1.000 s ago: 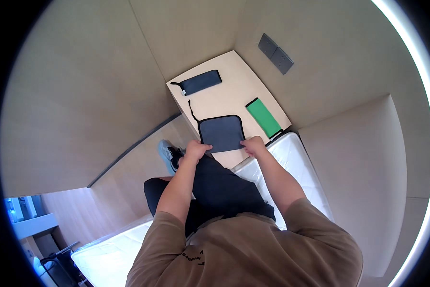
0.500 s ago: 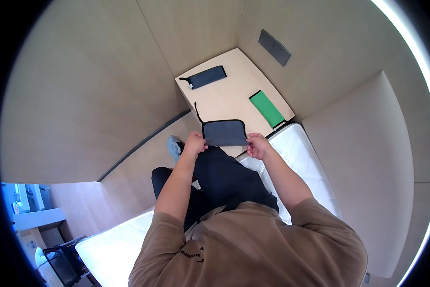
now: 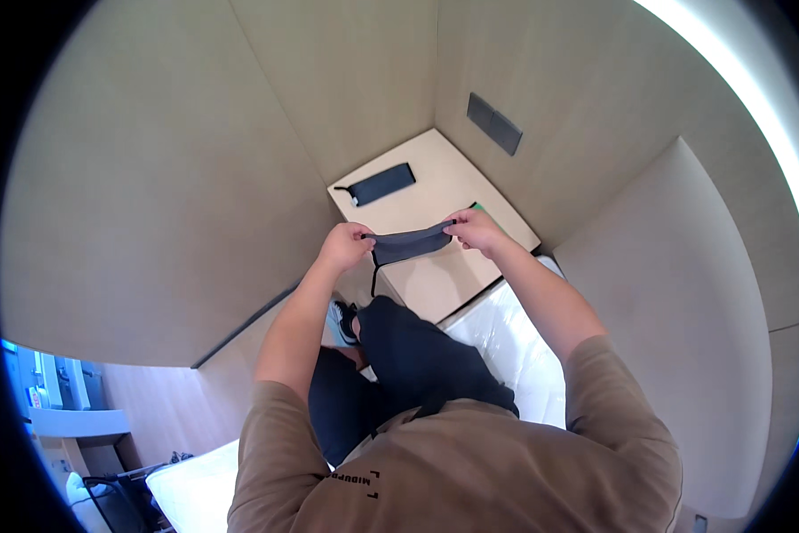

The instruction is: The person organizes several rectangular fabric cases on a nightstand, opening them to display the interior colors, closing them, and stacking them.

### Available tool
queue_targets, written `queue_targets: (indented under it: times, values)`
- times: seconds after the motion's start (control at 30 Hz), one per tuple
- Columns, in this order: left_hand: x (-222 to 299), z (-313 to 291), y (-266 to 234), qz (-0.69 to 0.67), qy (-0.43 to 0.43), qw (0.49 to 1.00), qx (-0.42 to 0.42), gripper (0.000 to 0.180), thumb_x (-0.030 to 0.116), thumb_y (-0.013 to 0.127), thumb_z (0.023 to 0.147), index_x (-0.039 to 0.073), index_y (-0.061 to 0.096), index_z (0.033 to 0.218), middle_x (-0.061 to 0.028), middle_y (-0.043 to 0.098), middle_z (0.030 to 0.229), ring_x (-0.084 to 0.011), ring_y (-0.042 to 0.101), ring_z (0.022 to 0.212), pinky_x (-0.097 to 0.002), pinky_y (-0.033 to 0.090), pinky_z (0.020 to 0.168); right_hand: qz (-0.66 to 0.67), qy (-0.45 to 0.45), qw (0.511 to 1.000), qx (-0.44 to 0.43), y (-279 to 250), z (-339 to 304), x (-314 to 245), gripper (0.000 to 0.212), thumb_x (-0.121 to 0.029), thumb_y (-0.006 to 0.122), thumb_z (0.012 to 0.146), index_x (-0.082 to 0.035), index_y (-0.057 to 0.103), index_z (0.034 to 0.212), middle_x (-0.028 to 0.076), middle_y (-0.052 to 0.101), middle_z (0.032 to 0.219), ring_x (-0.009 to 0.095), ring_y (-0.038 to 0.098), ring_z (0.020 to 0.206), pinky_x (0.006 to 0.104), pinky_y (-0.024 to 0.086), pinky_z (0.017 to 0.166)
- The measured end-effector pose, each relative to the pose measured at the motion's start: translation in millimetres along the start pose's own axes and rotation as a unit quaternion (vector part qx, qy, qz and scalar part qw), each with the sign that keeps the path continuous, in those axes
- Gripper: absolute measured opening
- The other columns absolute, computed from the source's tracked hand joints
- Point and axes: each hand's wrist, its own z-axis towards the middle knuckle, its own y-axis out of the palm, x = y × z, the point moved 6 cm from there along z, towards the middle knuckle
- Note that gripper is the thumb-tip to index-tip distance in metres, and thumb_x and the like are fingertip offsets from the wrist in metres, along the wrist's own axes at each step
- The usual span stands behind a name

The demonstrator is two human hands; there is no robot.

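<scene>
Between my two hands a grey cloth with black edging (image 3: 410,246) is stretched out, sagging a little in the middle. My left hand (image 3: 347,246) pinches its left corner, and my right hand (image 3: 476,231) pinches the right one. From the left end a black strap (image 3: 375,280) dangles down. Below and beyond the cloth is a pale wooden cabinet top (image 3: 448,173). On its far left lies a folded dark grey fabric piece (image 3: 383,185) with a black cord. A green fabric piece (image 3: 478,207) is mostly hidden behind my right hand.
A plastic-covered white mattress (image 3: 528,333) borders the cabinet at the right. Wooden walls meet behind it, with a dark socket plate (image 3: 494,123) on the right one. A padded beige panel (image 3: 675,338) stands right. My shoe (image 3: 342,323) is below my left forearm.
Both hands have lifted away from my lap, carrying the cloth over the cabinet. The cloth now hangs from its held edge, its strap pointing down. My right hand now covers most of the green piece.
</scene>
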Motion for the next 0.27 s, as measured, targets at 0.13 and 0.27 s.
queue_targets:
  times: [0.13,0.27]
  values:
    - [51,2,-25,0.231,0.158,0.948,0.15,0.019,0.02,0.076,0.077,0.008,0.074,0.092,-0.0092,0.065,0.078,-0.0238,0.064,0.069,-0.0366,0.051,0.064,-0.12,-0.188,0.972,0.075,-34,7,-36,0.017,-0.01,0.075,0.081,-0.007,0.073,0.097,-0.001,0.059,0.079,0.009,0.052,0.066,0.0261,0.044,0.058]
    - [56,-18,-7,0.34,0.292,0.878,0.171,0.021,0.021,0.076,0.076,0.012,0.077,0.095,-0.0074,0.066,0.089,-0.0264,0.064,0.089,-0.0378,0.053,0.077,-0.251,-0.316,0.904,0.144,-39,-9,-19,0.02,-0.014,0.075,0.083,-0.009,0.075,0.101,0.002,0.062,0.085,0.014,0.054,0.071,0.0291,0.048,0.068]
